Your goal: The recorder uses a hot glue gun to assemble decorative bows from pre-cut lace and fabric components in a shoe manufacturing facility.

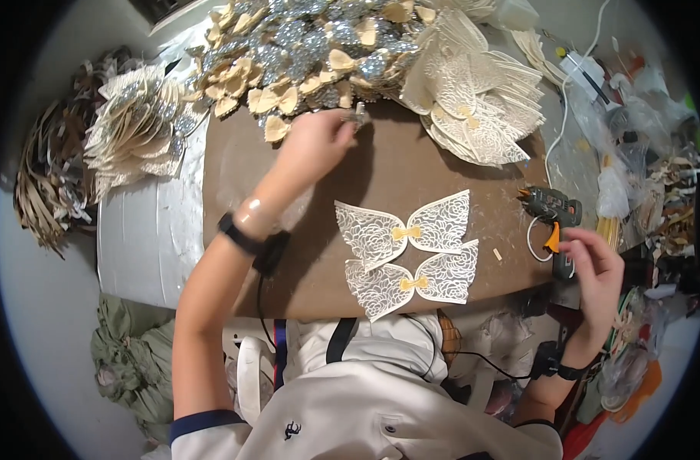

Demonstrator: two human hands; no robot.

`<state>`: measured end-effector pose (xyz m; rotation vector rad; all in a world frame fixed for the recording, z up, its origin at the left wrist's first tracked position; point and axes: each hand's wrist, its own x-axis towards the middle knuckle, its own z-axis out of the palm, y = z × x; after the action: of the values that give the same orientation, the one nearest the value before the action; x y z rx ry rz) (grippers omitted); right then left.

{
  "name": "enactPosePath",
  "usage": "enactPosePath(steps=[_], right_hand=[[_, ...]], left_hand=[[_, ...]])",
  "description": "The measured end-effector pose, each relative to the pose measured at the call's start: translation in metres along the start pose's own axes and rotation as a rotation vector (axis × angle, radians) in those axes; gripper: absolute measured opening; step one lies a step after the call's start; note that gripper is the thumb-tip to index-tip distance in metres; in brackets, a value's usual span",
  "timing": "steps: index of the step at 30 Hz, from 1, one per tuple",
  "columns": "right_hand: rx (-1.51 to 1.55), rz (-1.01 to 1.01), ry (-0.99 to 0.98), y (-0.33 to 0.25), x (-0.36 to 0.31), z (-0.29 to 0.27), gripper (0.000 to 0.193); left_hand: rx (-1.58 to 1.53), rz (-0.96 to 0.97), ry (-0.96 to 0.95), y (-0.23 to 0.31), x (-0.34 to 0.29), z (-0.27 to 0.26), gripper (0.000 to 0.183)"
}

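My left hand [321, 139] reaches to the far side of the brown mat, its fingers pinched on a small silvery glitter piece [355, 117], partly hidden. Just beyond it lies a heap of silver glitter and cream bows [288, 61]. On the near part of the mat, two white lace wing-shaped bows lie one below the other, the upper lace bow [442, 222] and the lower lace bow [445, 277], each with a yellow centre piece. At the right, my right hand [601, 268] has its fingers apart beside the handle of a dark glue gun [547, 204] with an orange trigger.
A stack of white lace pieces [480, 100] fans out at the far right of the brown mat [288, 261]. Another lace stack [139, 126] stands at left, beside hanging brown strips [47, 165]. A white cord [547, 146] runs along the right side. Plastic bags [614, 184] crowd the right.
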<state>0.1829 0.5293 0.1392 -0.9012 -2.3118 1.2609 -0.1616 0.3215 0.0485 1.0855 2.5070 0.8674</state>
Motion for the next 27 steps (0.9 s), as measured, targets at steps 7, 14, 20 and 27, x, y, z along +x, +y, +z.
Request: enactPosePath(steps=[7, 14, 20, 27], right_hand=[[0.806, 0.197, -0.601, -0.024, 0.014, 0.114, 0.045], [0.709, 0.433, -0.571, 0.006, -0.017, 0.130, 0.027], [0.327, 0.353, -0.389, 0.006, 0.023, 0.143, 0.021], [0.014, 0.208, -0.405, 0.022, 0.047, 0.165, 0.023]], left_hand=[[-1.150, -0.206, -0.404, 0.054, -0.106, -0.032, 0.038], [-0.966, -0.351, -0.175, 0.058, -0.170, 0.031, 0.016], [-0.504, -0.210, 0.002, 0.059, -0.124, 0.049, 0.025], [-0.351, -0.211, 0.041, 0.049, -0.108, 0.070, 0.042]])
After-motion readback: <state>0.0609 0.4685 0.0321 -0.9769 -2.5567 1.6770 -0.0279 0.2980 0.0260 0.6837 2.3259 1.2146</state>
